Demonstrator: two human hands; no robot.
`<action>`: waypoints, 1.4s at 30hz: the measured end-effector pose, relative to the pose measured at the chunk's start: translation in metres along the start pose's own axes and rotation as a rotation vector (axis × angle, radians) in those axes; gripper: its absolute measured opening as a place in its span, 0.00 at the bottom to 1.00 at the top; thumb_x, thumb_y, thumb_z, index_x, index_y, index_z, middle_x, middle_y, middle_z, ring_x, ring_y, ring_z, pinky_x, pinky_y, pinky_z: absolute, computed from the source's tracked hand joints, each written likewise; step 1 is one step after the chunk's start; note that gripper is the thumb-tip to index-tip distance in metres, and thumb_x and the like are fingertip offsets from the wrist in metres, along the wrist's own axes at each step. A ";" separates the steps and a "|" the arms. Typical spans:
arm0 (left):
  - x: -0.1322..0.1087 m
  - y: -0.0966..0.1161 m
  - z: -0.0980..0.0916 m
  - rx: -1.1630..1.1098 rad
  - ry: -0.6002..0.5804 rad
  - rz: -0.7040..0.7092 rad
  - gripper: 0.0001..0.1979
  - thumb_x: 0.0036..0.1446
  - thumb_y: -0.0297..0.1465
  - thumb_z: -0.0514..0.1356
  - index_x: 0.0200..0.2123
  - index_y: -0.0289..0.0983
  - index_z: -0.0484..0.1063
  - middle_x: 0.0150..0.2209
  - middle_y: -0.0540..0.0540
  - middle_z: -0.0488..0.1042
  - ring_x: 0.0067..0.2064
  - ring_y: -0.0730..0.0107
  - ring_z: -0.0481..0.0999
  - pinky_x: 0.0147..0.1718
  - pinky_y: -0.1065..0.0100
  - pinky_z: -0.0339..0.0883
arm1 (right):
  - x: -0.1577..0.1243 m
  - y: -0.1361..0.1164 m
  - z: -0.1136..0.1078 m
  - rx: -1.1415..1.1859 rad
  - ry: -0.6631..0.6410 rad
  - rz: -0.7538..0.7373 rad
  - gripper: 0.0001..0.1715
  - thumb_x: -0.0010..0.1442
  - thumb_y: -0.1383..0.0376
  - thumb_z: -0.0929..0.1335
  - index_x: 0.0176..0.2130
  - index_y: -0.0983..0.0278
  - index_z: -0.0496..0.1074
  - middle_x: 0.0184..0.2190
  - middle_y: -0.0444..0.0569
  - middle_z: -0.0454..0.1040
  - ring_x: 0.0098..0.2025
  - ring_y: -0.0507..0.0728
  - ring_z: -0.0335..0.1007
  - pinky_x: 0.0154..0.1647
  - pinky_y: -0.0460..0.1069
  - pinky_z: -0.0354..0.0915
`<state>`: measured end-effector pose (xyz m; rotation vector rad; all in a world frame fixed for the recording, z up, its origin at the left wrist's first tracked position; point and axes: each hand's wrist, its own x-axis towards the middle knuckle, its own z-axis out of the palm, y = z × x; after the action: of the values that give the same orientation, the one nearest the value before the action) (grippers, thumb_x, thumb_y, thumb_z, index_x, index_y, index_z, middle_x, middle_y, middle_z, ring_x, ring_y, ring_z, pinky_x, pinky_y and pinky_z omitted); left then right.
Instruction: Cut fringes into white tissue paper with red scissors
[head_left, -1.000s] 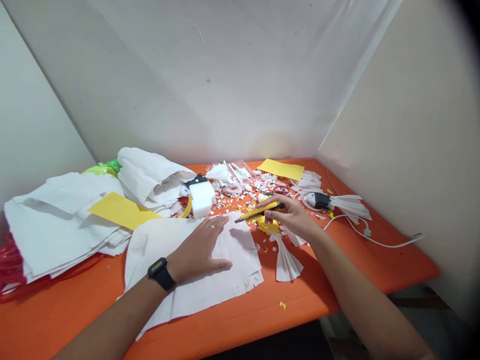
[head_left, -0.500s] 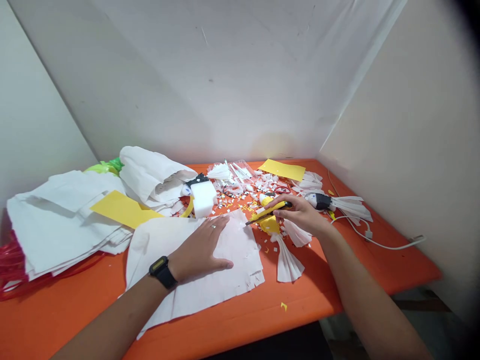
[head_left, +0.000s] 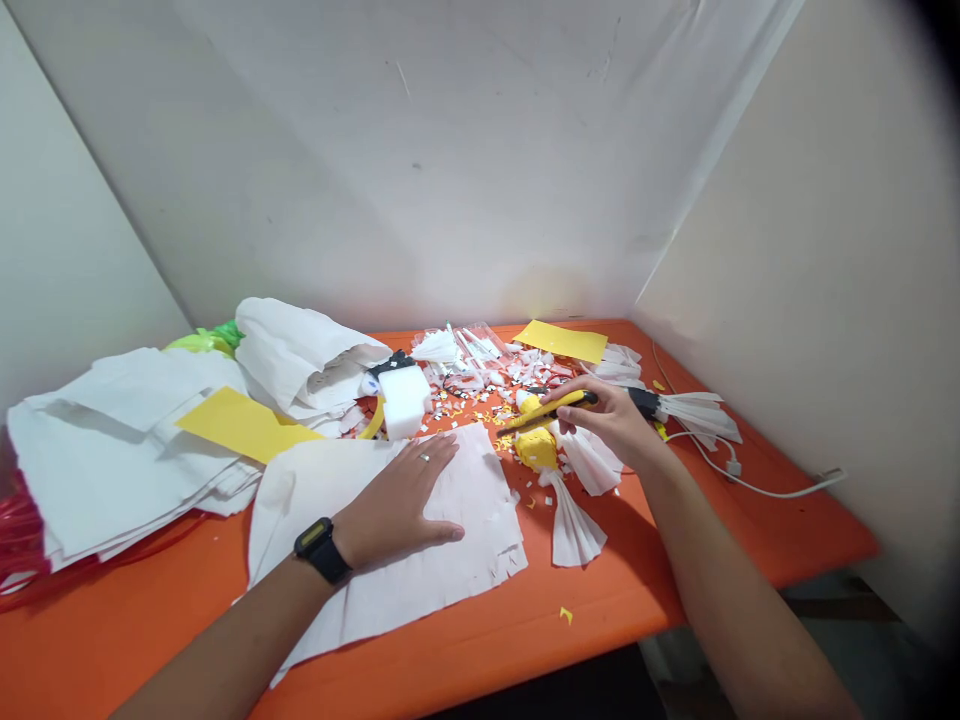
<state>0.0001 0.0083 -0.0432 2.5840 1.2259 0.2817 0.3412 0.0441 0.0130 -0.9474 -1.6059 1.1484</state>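
My left hand (head_left: 401, 495), with a black watch on the wrist, lies flat and open on a white sheet of paper (head_left: 390, 560) with a fringed right edge. My right hand (head_left: 611, 420) is closed around a yellow utility knife (head_left: 551, 408), held just above the orange table (head_left: 480, 640), right of the sheet. Below the knife lie a small yellow crumpled piece (head_left: 536, 447) and a pleated white paper fan (head_left: 574, 520).
A stack of white paper (head_left: 105, 450) with a yellow sheet (head_left: 240, 425) on it fills the left side. A white block (head_left: 406, 398), paper scraps (head_left: 480, 385), another yellow sheet (head_left: 562, 342) and a white cable (head_left: 750, 480) lie further back and right. Walls enclose the table.
My right hand has carried the yellow knife to the right, away from the white sheet's edge. My left hand has stayed flat on the sheet.
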 end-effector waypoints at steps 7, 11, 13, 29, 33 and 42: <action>-0.003 -0.007 -0.012 0.043 -0.031 -0.019 0.48 0.54 0.55 0.64 0.71 0.40 0.55 0.72 0.38 0.54 0.72 0.45 0.52 0.69 0.46 0.47 | 0.009 0.009 0.003 0.304 0.290 -0.041 0.13 0.56 0.61 0.75 0.42 0.60 0.76 0.42 0.47 0.77 0.31 0.52 0.75 0.36 0.51 0.73; -0.008 -0.023 -0.027 0.073 0.001 -0.076 0.41 0.57 0.51 0.63 0.69 0.39 0.59 0.70 0.38 0.60 0.70 0.45 0.59 0.66 0.50 0.56 | 0.017 0.021 0.000 0.404 0.447 -0.007 0.15 0.53 0.62 0.75 0.39 0.58 0.69 0.40 0.44 0.76 0.32 0.53 0.77 0.38 0.52 0.75; -0.011 -0.033 -0.033 0.089 0.010 -0.086 0.39 0.59 0.49 0.61 0.68 0.39 0.59 0.69 0.38 0.62 0.69 0.45 0.61 0.65 0.51 0.58 | 0.020 0.029 -0.005 0.307 0.535 -0.012 0.16 0.53 0.62 0.73 0.39 0.58 0.65 0.41 0.44 0.75 0.33 0.55 0.77 0.38 0.53 0.75; 0.015 0.071 -0.030 0.140 -0.057 0.117 0.23 0.57 0.38 0.67 0.54 0.40 0.70 0.53 0.37 0.75 0.54 0.46 0.74 0.53 0.50 0.68 | 0.025 0.074 -0.051 -1.077 0.381 0.083 0.17 0.58 0.76 0.62 0.40 0.64 0.77 0.53 0.56 0.71 0.52 0.60 0.69 0.53 0.51 0.62; 0.019 0.078 -0.014 0.065 -0.082 0.190 0.27 0.52 0.40 0.71 0.54 0.40 0.71 0.54 0.38 0.74 0.55 0.47 0.72 0.54 0.50 0.66 | 0.023 0.075 -0.058 -1.201 0.321 0.148 0.17 0.58 0.76 0.64 0.41 0.64 0.78 0.49 0.57 0.75 0.49 0.61 0.70 0.49 0.52 0.61; 0.013 0.061 -0.012 -0.152 -0.054 0.229 0.09 0.58 0.32 0.68 0.43 0.42 0.77 0.51 0.44 0.76 0.54 0.55 0.71 0.53 0.57 0.66 | 0.041 0.064 -0.031 -1.363 0.177 0.123 0.17 0.67 0.68 0.60 0.49 0.60 0.75 0.55 0.57 0.74 0.57 0.65 0.62 0.55 0.61 0.51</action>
<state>0.0495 -0.0170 -0.0111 2.5809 0.8552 0.3337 0.3642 0.1070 -0.0338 -1.9075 -2.1297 -0.1612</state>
